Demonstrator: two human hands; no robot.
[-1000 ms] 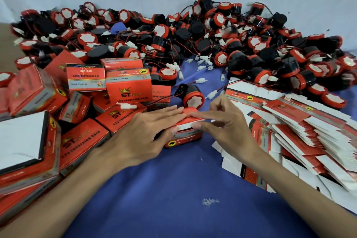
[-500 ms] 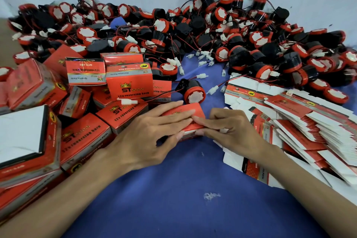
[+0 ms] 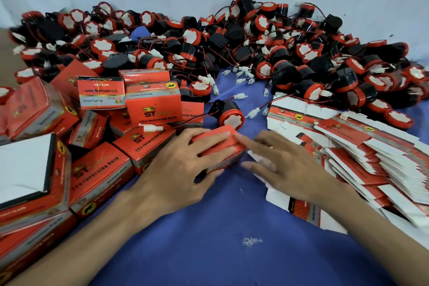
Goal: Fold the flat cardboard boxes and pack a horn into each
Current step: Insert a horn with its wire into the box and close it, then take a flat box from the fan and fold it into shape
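**Box under both hands, mid-table**

A blue cloth (image 3: 209,227) is covering the whole table. A huge horn pile (image 3: 232,42) (black bodies, red rims, wires everywhere) is sprawling across the back against the wall. Packed boxes (image 3: 99,169) are piling up on the left, and the flats (image 3: 371,151) are fanning out in a stack on the right.

The left hand (image 3: 176,174) is gripping the box (image 3: 218,144), fingers spread across its red top and thumb tucking in at the near side. The right hand (image 3: 290,167) is lying flat with straight fingers, forefinger touching the box's right edge, palm resting over the near flats.

The box is sitting on the cloth in the middle, between the two stacks. One loose horn (image 3: 228,115) is lying just behind it, face toward the camera. A white plug (image 3: 152,127) is resting on a packed box nearby.
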